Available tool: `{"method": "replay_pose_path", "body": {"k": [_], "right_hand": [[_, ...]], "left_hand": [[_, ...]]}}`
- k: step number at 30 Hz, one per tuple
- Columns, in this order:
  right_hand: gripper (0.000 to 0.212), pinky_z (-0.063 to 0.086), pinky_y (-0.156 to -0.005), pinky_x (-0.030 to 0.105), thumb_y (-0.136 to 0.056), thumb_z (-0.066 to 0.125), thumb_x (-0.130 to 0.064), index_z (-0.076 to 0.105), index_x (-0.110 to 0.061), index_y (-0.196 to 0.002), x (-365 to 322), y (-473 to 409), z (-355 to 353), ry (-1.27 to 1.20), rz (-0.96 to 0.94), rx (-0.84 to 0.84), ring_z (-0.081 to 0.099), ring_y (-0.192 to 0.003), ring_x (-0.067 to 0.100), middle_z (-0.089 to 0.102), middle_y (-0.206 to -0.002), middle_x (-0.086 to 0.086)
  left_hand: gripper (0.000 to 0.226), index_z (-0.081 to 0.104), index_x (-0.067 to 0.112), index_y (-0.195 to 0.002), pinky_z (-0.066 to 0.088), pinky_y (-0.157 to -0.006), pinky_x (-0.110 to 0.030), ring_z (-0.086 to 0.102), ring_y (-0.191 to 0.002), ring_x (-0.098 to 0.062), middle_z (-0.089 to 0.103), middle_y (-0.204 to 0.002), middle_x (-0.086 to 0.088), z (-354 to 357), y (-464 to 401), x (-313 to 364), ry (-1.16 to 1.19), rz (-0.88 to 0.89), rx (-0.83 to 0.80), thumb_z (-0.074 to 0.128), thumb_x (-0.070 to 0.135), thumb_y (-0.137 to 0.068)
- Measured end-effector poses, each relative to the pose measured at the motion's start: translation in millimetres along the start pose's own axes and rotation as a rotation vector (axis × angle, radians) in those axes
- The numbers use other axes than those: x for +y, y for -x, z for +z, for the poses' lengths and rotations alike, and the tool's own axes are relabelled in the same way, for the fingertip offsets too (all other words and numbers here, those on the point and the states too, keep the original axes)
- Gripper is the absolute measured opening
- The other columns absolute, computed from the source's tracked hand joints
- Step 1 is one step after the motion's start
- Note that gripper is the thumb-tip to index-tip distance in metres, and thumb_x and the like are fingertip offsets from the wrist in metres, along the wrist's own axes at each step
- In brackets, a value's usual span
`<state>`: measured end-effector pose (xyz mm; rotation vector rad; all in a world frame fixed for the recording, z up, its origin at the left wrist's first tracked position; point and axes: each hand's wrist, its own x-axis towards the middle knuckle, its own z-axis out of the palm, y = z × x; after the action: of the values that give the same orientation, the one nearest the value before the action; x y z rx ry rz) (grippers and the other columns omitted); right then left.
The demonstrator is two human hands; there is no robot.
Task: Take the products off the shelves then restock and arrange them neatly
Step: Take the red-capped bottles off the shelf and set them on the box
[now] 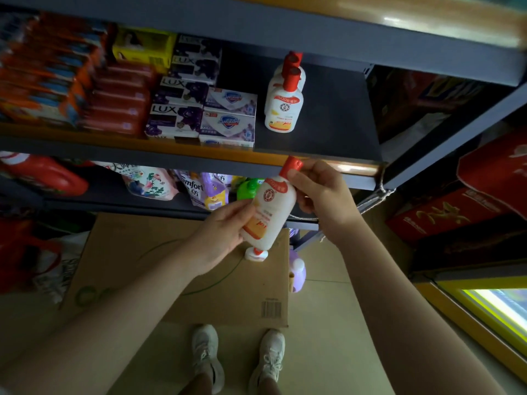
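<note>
At frame centre, left hand fingers curled round lower body of white lotion bottle; right hand pinched its red cap. Bottle tilted, just below shelf edge. Two matching bottles stood upright on shelf above, right of soap boxes. Cardboard box lay on floor below.

I see a dark grey metal shelf unit with orange-yellow front edges, dim under the boards. Pale tiled floor below, a flattened cardboard sheet lying on it. Right side: stacked red gift boxes, and a yellow-framed lit cabinet glowing at the lower corner.
</note>
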<state>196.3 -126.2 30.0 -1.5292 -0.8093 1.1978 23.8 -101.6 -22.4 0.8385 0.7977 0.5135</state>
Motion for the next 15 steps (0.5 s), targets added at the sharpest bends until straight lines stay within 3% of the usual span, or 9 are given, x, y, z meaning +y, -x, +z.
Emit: {"method": "replay_pose_path", "body": {"k": [3,6,8,10,13,15], "right_hand": [[0.009,0.044,-0.057,0.03,-0.083,0.066,-0.011,0.059,-0.012,-0.089,7,6,-1,0.046,-0.032,-0.001,0.051,-0.065,0.022,0.058,-0.074,0.005],[0.02,0.053,-0.074,0.044,-0.077,0.074,-0.011,0.059,-0.015,-0.09,16,14,-1,0.219,-0.176,-0.042,0.063,-0.077,0.032,0.067,-0.086,0.008],[0.024,0.054,-0.071,0.039,-0.074,0.076,-0.013,0.059,-0.017,-0.091,23,21,2,0.398,-0.316,-0.113,0.065,-0.076,0.025,0.067,-0.087,-0.003],[0.025,0.051,-0.064,0.029,-0.073,0.076,-0.014,0.06,-0.015,-0.092,31,28,7,0.508,-0.437,-0.157,0.061,-0.071,0.014,0.059,-0.083,-0.017],[0.026,0.046,-0.056,0.027,-0.073,0.077,-0.016,0.059,-0.011,-0.091,44,35,13,0.529,-0.473,-0.153,0.055,-0.063,0.015,0.06,-0.078,-0.005],[0.028,0.041,-0.052,0.025,-0.071,0.079,-0.017,0.058,-0.011,-0.089,48,36,13,0.518,-0.449,-0.102,0.051,-0.059,0.015,0.058,-0.072,-0.001]], "left_hand": [[0.027,0.06,0.01,-0.109,0.055,-0.076,-0.033,0.066,-0.085,-0.015,0.07,-0.092,-0.005,2,0,-15,0.185,-0.103,-0.1,0.041,0.02,-0.093],[0.031,0.069,0.017,-0.108,0.051,-0.078,-0.031,0.065,-0.086,-0.011,0.07,-0.094,-0.001,2,-5,-28,0.285,-0.102,-0.2,0.066,0.034,-0.082],[0.047,0.069,0.025,-0.108,0.048,-0.09,-0.033,0.062,-0.098,-0.008,0.069,-0.105,0.004,-1,-8,-34,0.111,-0.053,-0.187,0.074,0.051,-0.069],[0.065,0.058,0.026,-0.119,0.043,-0.095,-0.033,0.056,-0.11,-0.01,0.063,-0.117,0.006,-4,-7,-38,-0.072,0.034,-0.214,0.073,0.057,-0.065],[0.077,0.05,0.025,-0.124,0.045,-0.093,-0.027,0.053,-0.115,-0.012,0.061,-0.12,0.003,-8,-3,-39,-0.19,0.099,-0.234,0.081,0.045,-0.056],[0.081,0.049,0.021,-0.125,0.044,-0.094,-0.031,0.053,-0.116,-0.015,0.059,-0.122,-0.003,-10,-3,-40,-0.214,0.101,-0.215,0.083,0.043,-0.055]]}}
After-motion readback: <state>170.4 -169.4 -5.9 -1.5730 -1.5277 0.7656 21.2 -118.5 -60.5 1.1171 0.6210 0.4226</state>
